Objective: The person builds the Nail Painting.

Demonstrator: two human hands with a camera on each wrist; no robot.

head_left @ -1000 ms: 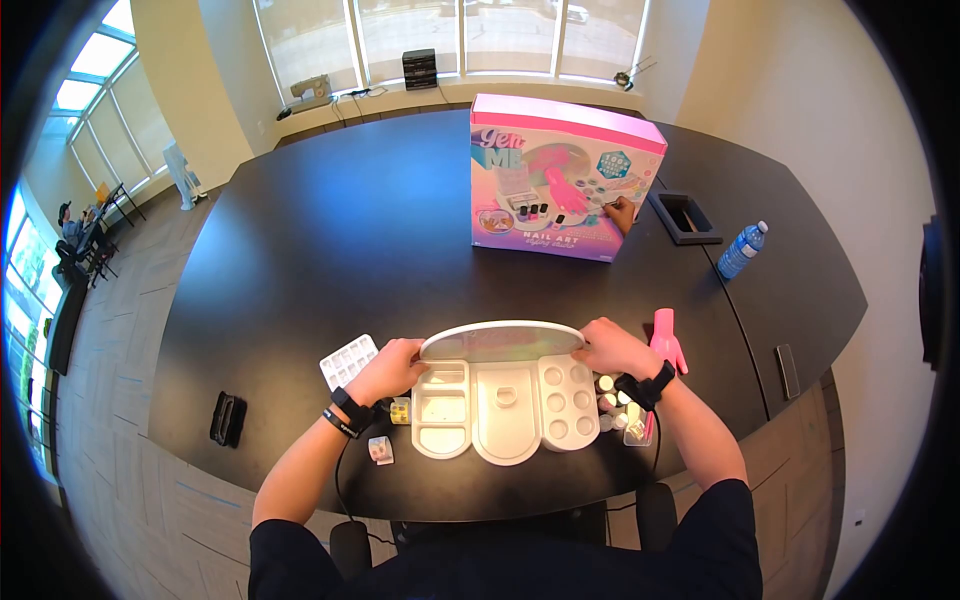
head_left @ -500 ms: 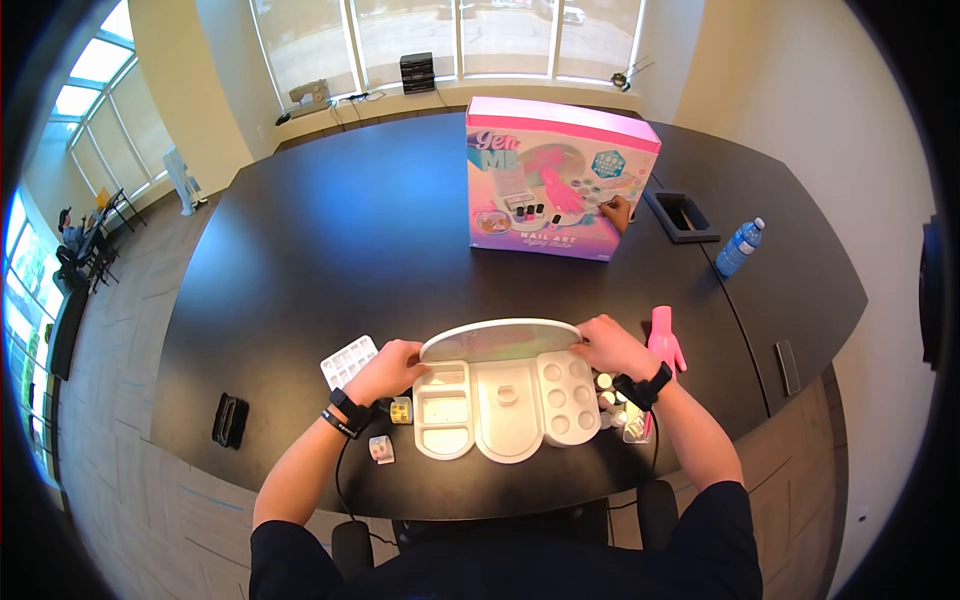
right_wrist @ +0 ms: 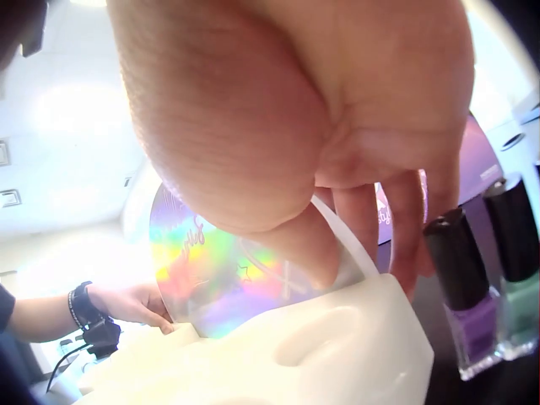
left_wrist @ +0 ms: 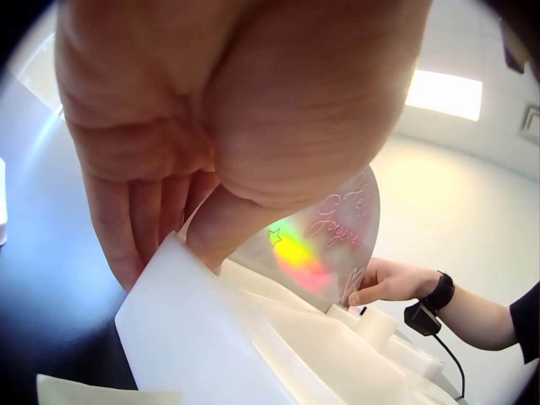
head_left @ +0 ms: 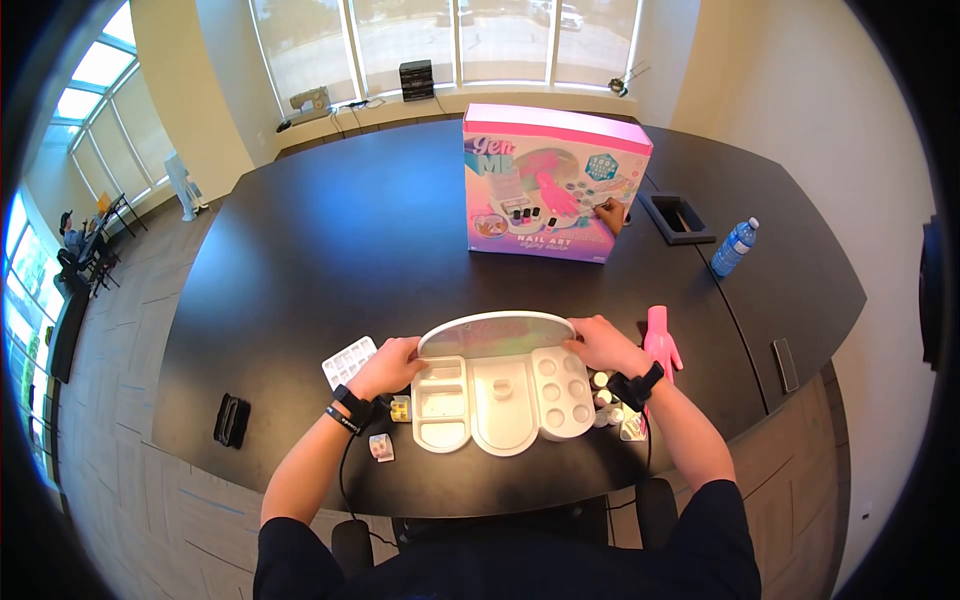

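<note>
Tray (head_left: 503,430) edged forward, left hand (head_left: 388,370) and right hand (head_left: 606,346) pinching it; only wrist views show its outlined star (left_wrist: 274,236).

Free room lies between mirror (head_left: 495,338) and box (head_left: 552,188); bottles (right_wrist: 479,327) crowd the tray's (head_left: 503,425) right.

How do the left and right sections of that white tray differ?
The left section is split by straight dividers into three wide compartments; the right section has six round wells instead. The left section lies nearer the left hand, while the right section lies nearer the right hand. Both are white and flank the tray's middle section.
</note>
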